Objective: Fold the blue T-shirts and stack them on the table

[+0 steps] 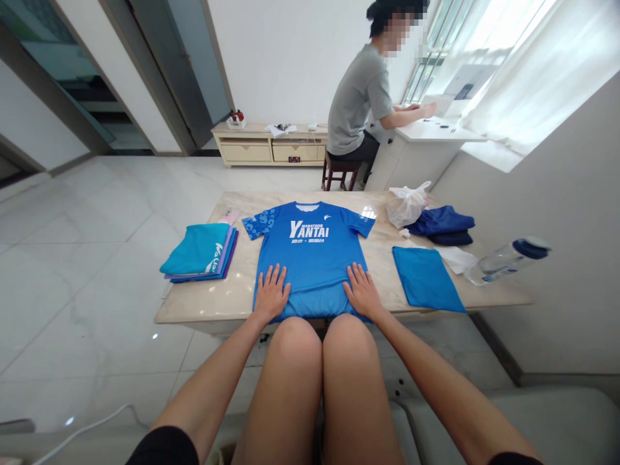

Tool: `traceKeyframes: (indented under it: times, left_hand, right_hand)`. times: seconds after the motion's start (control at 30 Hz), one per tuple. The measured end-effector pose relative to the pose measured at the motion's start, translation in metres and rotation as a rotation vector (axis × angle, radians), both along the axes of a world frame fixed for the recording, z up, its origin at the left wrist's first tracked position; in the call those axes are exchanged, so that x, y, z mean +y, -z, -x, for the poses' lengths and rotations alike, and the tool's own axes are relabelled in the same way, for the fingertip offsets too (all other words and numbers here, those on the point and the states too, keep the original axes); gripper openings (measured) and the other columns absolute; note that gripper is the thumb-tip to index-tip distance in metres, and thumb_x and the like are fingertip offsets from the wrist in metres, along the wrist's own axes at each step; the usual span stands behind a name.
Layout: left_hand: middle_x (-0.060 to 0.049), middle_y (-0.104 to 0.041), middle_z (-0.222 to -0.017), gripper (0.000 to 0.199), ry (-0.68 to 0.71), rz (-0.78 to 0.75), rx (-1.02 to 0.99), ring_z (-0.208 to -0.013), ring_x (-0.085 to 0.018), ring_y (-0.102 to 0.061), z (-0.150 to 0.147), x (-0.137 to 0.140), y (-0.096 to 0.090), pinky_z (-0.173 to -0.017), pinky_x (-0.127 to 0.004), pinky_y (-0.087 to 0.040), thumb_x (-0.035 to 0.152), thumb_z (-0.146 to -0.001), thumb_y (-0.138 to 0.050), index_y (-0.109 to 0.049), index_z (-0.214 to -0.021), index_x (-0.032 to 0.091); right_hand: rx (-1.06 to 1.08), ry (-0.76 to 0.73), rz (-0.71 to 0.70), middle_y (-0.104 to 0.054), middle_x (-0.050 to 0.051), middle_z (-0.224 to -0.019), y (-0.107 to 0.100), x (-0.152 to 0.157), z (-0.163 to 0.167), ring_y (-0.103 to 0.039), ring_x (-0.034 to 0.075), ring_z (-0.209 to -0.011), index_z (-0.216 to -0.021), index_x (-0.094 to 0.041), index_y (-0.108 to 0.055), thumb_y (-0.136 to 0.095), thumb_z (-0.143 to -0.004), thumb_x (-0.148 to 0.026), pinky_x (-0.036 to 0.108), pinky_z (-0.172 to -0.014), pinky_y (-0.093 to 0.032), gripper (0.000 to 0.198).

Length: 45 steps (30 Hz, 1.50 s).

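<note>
Shirt (310,255) flat, under left hand (271,294), under right hand (361,290)

Shirt hem (314,310) perhaps behind knees (296,336), black sleeves (165,447) cut off

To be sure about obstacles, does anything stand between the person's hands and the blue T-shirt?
Nothing visible does: the left hand and right hand rest directly on the blue T-shirt, near its lower edge.
</note>
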<state>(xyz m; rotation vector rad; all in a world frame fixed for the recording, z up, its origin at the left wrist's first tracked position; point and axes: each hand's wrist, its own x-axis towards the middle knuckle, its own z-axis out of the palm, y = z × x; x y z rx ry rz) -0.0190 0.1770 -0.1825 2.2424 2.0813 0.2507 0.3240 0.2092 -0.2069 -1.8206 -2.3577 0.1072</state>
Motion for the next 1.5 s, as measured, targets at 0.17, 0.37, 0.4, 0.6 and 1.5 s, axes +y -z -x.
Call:
traceKeyframes:
  times: [0.17,0.37,0.4,0.6,1.5]
  left_hand:
    - [-0.014,-0.041,-0.184,0.065,0.006,0.048,0.022,-0.172,-0.038,-0.035,0.000,-0.024,-0.002,-0.138,-0.066,-0.029,0.044,-0.113,-0.043,-0.049,-0.174,0.022]
    - [-0.018,-0.060,-0.169,0.061,0.115,0.014,-0.004,-0.157,-0.035,-0.056,0.008,0.001,-0.025,-0.132,-0.054,-0.043,0.042,-0.114,-0.041,-0.058,-0.166,0.016]
    - [-0.018,-0.057,-0.172,0.062,0.130,0.002,-0.013,-0.160,-0.034,-0.053,0.008,0.011,-0.026,-0.135,-0.054,-0.040,0.041,-0.115,-0.040,-0.055,-0.169,0.015]
    - [-0.011,-0.037,-0.186,0.067,0.123,-0.056,-0.031,-0.175,-0.031,-0.029,0.003,0.062,-0.004,-0.144,-0.059,-0.021,0.042,-0.116,-0.034,-0.040,-0.179,0.018]
    - [-0.022,-0.066,-0.160,0.063,-0.002,-0.012,-0.006,-0.146,-0.039,-0.064,0.037,0.011,-0.041,-0.120,-0.056,-0.054,0.044,-0.113,-0.038,-0.060,-0.162,0.011]
  right_hand:
    - [-0.083,-0.028,0.036,-0.037,0.022,-0.183,-0.017,-0.041,-0.002,-0.038,0.037,-0.171,-0.174,-0.007,-0.047,-0.037,-0.116,-0.044,0.056,-0.136,-0.035,0.070]
    - [-0.136,0.036,0.138,-0.085,0.024,-0.118,-0.060,-0.015,-0.014,-0.082,0.039,-0.115,-0.126,-0.016,-0.085,-0.034,-0.118,-0.043,0.050,-0.107,-0.058,0.058]
    - [-0.115,0.041,0.109,-0.084,0.023,-0.122,-0.060,-0.003,-0.013,-0.081,0.038,-0.118,-0.131,-0.017,-0.083,-0.034,-0.118,-0.042,0.050,-0.109,-0.058,0.057]
    - [0.011,0.062,-0.021,-0.035,0.021,-0.184,-0.017,0.061,0.001,-0.033,0.038,-0.173,-0.175,-0.005,-0.045,-0.033,-0.116,-0.042,0.058,-0.139,-0.031,0.070]
    - [0.386,0.217,-0.188,-0.071,0.022,-0.132,-0.017,0.048,-0.096,-0.066,0.037,-0.126,-0.136,-0.017,-0.070,-0.050,-0.105,-0.030,0.055,-0.117,-0.052,0.039]
